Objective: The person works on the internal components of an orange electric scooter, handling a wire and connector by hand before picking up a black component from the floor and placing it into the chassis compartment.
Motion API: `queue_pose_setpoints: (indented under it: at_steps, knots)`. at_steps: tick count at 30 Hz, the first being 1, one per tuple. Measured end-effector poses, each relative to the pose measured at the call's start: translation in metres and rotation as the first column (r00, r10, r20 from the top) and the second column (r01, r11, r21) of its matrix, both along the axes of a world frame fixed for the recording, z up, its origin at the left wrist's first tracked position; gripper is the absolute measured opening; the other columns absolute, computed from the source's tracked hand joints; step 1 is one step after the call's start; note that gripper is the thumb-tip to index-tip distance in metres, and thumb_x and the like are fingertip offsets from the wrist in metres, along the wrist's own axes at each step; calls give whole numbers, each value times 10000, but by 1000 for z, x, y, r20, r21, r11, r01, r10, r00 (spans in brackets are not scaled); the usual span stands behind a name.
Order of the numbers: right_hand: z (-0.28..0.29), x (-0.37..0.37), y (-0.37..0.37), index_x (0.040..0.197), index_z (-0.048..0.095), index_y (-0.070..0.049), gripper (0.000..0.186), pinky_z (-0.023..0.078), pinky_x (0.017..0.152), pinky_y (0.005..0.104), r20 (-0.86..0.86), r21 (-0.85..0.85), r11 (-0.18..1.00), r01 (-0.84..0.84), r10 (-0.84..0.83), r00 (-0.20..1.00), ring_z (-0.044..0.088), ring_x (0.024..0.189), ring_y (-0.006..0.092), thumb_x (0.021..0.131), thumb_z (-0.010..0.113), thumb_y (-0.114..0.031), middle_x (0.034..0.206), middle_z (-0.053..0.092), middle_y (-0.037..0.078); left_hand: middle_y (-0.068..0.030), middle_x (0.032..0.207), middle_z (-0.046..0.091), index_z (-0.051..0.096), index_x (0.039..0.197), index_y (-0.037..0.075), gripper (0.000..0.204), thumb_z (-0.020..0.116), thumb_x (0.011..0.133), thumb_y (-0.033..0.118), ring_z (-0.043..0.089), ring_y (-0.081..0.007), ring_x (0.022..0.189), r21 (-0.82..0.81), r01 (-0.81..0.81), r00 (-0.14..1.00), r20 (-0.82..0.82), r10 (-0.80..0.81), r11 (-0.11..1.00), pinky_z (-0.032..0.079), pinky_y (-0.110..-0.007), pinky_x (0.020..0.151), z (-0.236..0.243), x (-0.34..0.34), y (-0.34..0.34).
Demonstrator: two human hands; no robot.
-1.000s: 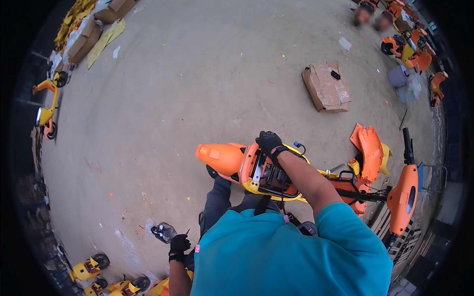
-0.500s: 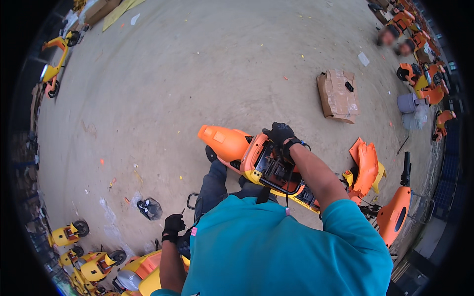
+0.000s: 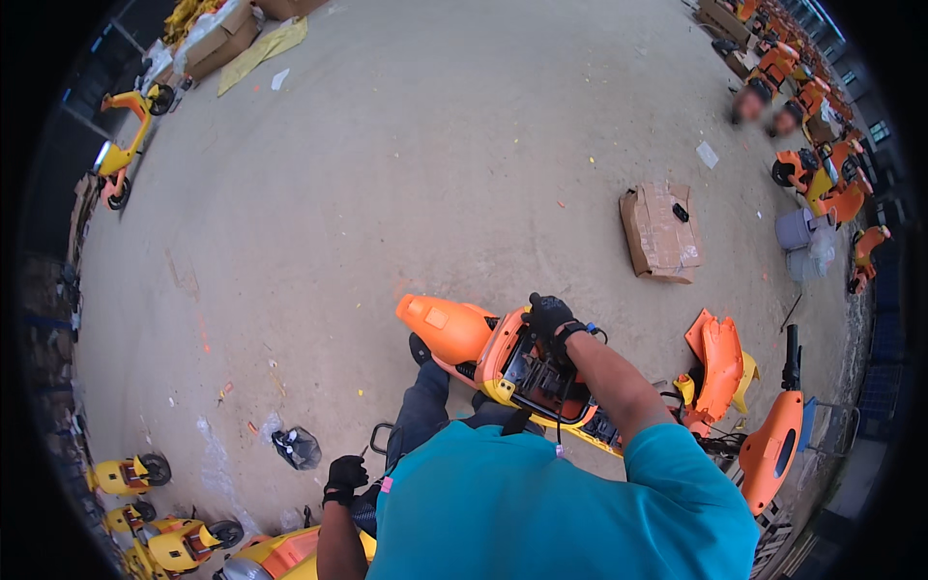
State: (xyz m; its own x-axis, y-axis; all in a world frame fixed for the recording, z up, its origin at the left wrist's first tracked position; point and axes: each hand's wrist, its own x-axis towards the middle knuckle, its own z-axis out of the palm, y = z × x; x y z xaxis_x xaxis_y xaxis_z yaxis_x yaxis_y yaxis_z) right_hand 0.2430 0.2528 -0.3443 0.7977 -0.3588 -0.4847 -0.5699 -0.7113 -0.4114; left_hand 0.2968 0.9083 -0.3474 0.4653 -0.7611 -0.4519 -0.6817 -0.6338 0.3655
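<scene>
Orange-and-yellow plastic scooter body (image 3: 503, 362) with its seat off, standing on the grey concrete floor (image 3: 387, 174) just ahead of the teal-shirted torso, one black wheel (image 3: 419, 348) showing under the orange tail. Black-gloved right hand (image 3: 547, 316) pressed on the rim of the open black battery bay (image 3: 541, 377), fingers curled over the edge — grip closed on that rim. Black-gloved left hand (image 3: 344, 478) low at the side, well apart from the scooter, fist closed; cannot tell on what. One loose orange fairing panel (image 3: 717, 360) just right of the scooter, one orange front section with black handlebar (image 3: 773, 440) beside it. One flattened brown cardboard box (image 3: 660, 232) farther off. One crumpled black plastic bag (image 3: 296, 448) near the left hand. Three small yellow scooters (image 3: 164, 527) clustered at lower left — one more orange-yellow scooter (image 3: 121, 145) far left.
</scene>
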Motion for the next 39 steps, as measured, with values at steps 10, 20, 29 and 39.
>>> queue_pose_setpoints:
  at_steps: [10,20,29,39]
  knots:
    - [-6,4,11,901,565,-26,324,488,744,415,39,-150,983,109,-105,994,622,829,311,818,547,-338,818,640,170,-91,858,666,659,975,98,455,725,603,351,636,-260,801,214,-90,993,-59,104,973,510,-371,694,-12,19,1]
    - [11,-4,3,1027,554,-132,359,488,750,425,75,-240,910,-337,363,929,580,930,316,714,643,-283,972,584,157,-100,927,663,644,1035,110,460,702,650,354,634,-271,848,289,-64,991,-93,94,955,510,-380,716,5,33,-19]
    - [-20,-10,4,954,561,-66,330,484,723,417,43,-236,969,-69,81,996,608,837,330,745,611,-316,841,630,126,-112,1032,586,604,1084,120,448,662,705,351,578,-300,928,321,-56,990,-107,95,945,477,-407,777,-25,37,-9]
    - [44,-4,18,1023,534,-136,433,475,775,443,55,-248,915,-317,340,939,564,906,323,644,714,-238,978,542,139,-138,1251,401,486,1224,129,550,628,761,390,445,-367,1098,402,-94,973,-158,171,911,406,-468,884,0,31,-24]
